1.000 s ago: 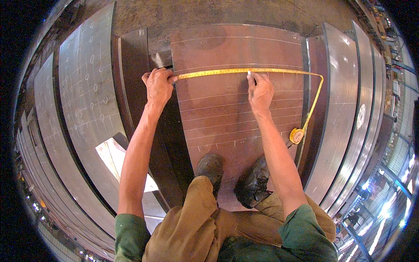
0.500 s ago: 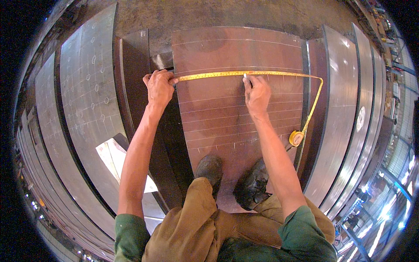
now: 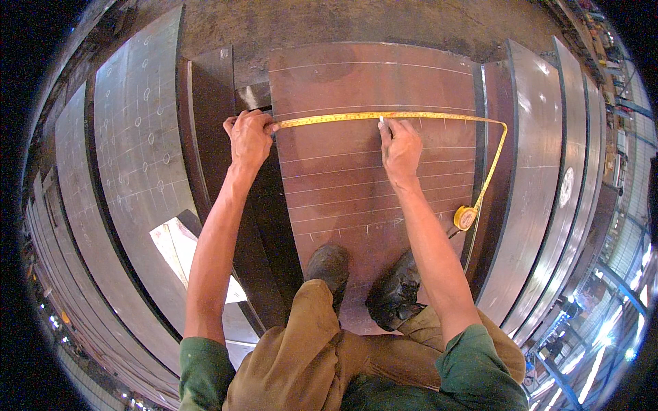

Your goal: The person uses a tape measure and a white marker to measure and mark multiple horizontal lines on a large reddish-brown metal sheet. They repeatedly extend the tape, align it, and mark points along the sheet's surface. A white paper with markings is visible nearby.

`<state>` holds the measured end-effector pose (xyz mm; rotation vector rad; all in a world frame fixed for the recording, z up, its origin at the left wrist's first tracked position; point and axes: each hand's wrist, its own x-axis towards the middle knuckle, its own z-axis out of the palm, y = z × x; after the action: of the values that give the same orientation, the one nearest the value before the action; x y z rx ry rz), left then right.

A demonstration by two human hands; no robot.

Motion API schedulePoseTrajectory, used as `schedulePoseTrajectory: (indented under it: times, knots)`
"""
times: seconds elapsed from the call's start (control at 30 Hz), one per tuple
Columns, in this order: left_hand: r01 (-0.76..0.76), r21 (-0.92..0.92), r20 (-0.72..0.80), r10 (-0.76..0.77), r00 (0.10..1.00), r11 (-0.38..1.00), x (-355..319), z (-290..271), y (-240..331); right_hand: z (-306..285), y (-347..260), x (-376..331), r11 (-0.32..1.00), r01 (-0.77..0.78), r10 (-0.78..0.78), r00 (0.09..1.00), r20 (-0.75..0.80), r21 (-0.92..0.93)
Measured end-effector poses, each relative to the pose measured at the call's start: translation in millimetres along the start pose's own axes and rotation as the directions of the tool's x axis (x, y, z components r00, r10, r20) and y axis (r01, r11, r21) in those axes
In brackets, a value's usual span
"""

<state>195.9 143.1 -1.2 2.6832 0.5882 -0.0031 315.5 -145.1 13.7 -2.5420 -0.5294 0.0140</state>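
Note:
A yellow tape measure [image 3: 329, 119] stretches across a reddish-brown steel plate [image 3: 322, 157] ruled with several white lines. My left hand [image 3: 250, 139] pinches the tape's end at the plate's left edge. Between the thumb and fingers of my right hand [image 3: 401, 147] is a small white piece of chalk [image 3: 382, 120], its tip right at the tape's lower edge. Short white ticks run along the tape to the right of the chalk. Past the plate's right edge the tape bends sharply down to its round yellow case [image 3: 465, 218].
Both my boots [image 3: 396, 291] rest on the plate's near part. Grey steel plates [image 3: 140, 103] with chalked circles stand to the left, and more plates [image 3: 538, 151] to the right. A white sheet [image 3: 175, 246] lies beside my left forearm. Dark gaps separate the plates.
My right hand has shifted slightly left along the tape with the chalk. My left hand and the tape hold nearly the same place.

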Motion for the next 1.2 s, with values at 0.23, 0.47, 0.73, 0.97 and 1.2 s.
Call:
schedulePoseTrajectory:
  times: [0.23,0.47,0.73,0.97,1.2]
  knots:
    - [0.007,-0.008,0.021,-0.007,1.000,1.000,1.4,-1.1,2.7,0.8,-1.1,-0.2,0.999,0.029,-0.029,1.000,0.002,0.033]
    - [0.014,-0.007,0.031,-0.014,0.999,1.000,1.2,-1.9,3.1,0.2,-6.0,0.1,0.999,0.017,-0.017,1.000,0.000,0.044]
    - [0.003,0.008,0.000,-0.003,1.000,1.000,0.1,-1.3,3.5,5.2,-3.0,-0.4,0.998,0.063,-0.063,0.998,-0.031,0.012]
    - [0.003,0.012,0.006,-0.003,1.000,1.000,0.1,-0.6,3.0,6.0,-1.8,0.5,0.997,0.075,-0.075,0.997,-0.031,-0.012]
    - [0.000,0.019,-0.014,0.001,1.000,1.000,-0.4,0.1,3.5,7.0,-0.7,1.2,0.996,0.084,-0.085,0.996,-0.038,-0.021]
